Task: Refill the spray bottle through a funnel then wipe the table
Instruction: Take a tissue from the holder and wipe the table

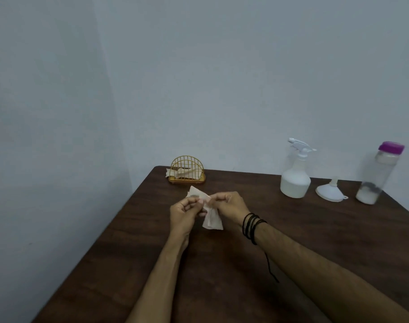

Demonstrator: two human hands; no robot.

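Both hands hold one pale paper napkin (212, 220) above the dark wooden table (315, 241). My left hand (184, 213) pinches its upper left part; my right hand (226, 202) pinches the top, and the rest hangs down between them. A white spray bottle (294, 176) with its trigger head on stands at the back right. To its right a white funnel (331, 191) lies mouth-down on the table. A clear bottle with a purple cap (378, 174) stands at the far right with a little white liquid at its bottom.
A gold wire napkin holder (187, 171) with napkins in it stands at the table's back left corner, just beyond my hands. Plain walls rise behind the table and on the left. A black cord bracelet is wound around my right wrist.
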